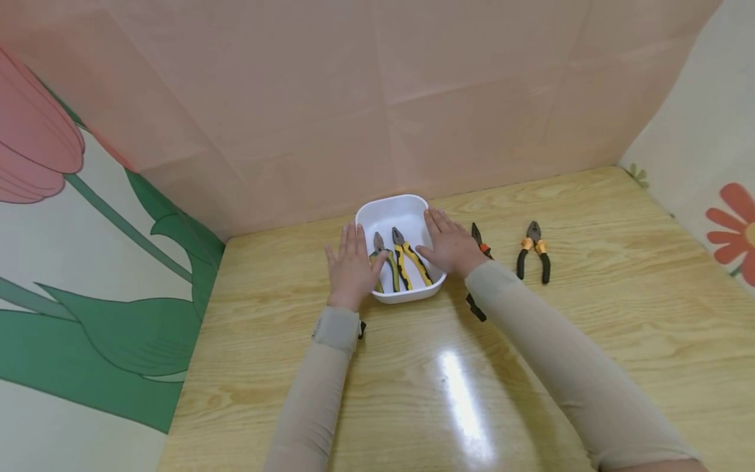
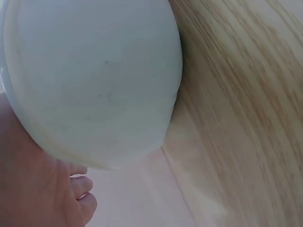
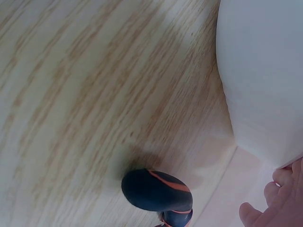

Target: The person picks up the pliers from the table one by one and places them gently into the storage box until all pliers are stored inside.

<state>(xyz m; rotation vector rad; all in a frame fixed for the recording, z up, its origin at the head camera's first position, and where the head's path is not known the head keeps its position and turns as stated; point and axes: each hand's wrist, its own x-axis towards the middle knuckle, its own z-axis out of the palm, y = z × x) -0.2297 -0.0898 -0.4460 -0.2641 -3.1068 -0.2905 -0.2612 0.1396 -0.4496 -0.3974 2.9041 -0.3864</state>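
A white plastic tray [image 1: 407,298] stands on the wooden table near the back wall. Inside it lie green-and-yellow pliers [image 1: 379,244] and yellow-and-black pliers [image 1: 407,252], jaws toward the wall. My left hand [image 1: 352,267] rests on the tray's left rim, fingers straight and thumb reaching over the inside. Against the right rim lies my right hand [image 1: 449,246], its fingers also extended and its thumb over the inside. Below my right wrist, black-and-orange pliers [image 1: 476,307] are partly hidden by the arm; one handle [image 3: 156,190] shows in the right wrist view.
Farther right on the table [image 1: 619,295] lie pliers with orange-and-black handles [image 1: 533,252]. A pinkish sheet [image 1: 354,111] covers the back wall behind the tray. Flower-patterned walls border the table at left [image 1: 106,262] and right.
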